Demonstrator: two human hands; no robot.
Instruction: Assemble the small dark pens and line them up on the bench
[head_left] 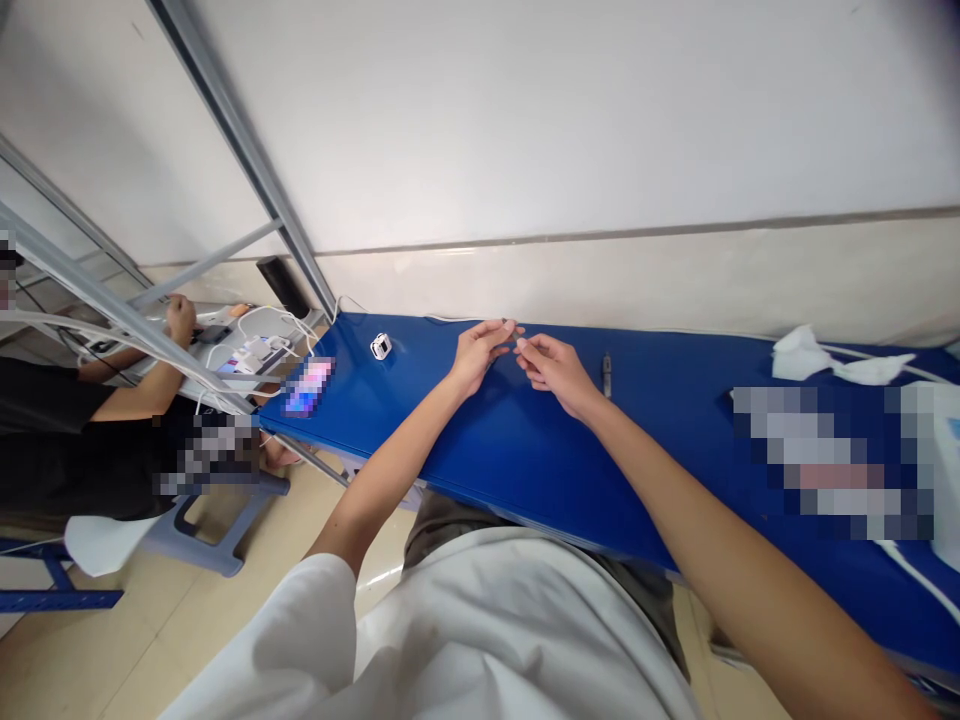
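Note:
My left hand (480, 352) is raised over the blue table (525, 455), thumb and fingertips closed in a pinch. Facing it closely, my right hand (550, 368) also has its thumb and forefinger pressed together. Something small and dark seems to show at the left fingertips, too tiny to name. What the right fingertips pinch, if anything, cannot be made out. To the right of my right hand lies a short, slim grey object (607, 375), perhaps metal. A small white object with dark parts (381, 346) sits farther left on the table.
A phone with a lit, blurred screen (309, 387) lies at the table's left end. Crumpled white tissue (801, 354) and a pixelated item (821, 460) are at right. A grey metal frame (247, 170) rises at left, where another person's arm (142, 393) rests near white cables.

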